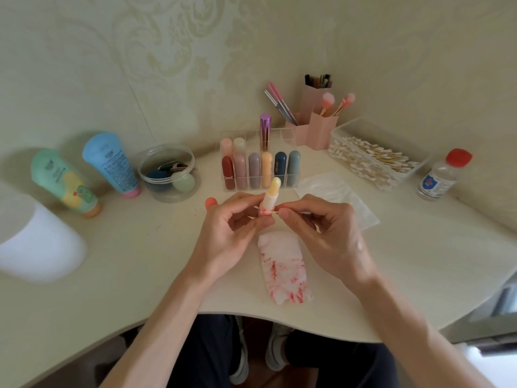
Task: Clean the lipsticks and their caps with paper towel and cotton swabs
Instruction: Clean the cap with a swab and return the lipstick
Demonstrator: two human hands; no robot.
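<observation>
My left hand (235, 222) pinches a pale yellow and white lipstick tube (270, 195), held tilted above the desk. My right hand (316, 222) pinches a cotton swab (270, 212) whose red-stained tip touches the tube's lower end. Under my hands lies a folded paper towel (284, 268) smeared with red. An orange cap (211, 203) stands on the desk just left of my left hand. A clear organizer (258, 166) behind holds several coloured lipsticks.
A clear box of cotton swabs (372, 161) and a red-capped bottle (444, 175) stand at the right. A plastic sheet (335, 194) lies behind my right hand. Two tubes (112, 163), a round tub (167, 175), a paper roll (36, 242) sit left.
</observation>
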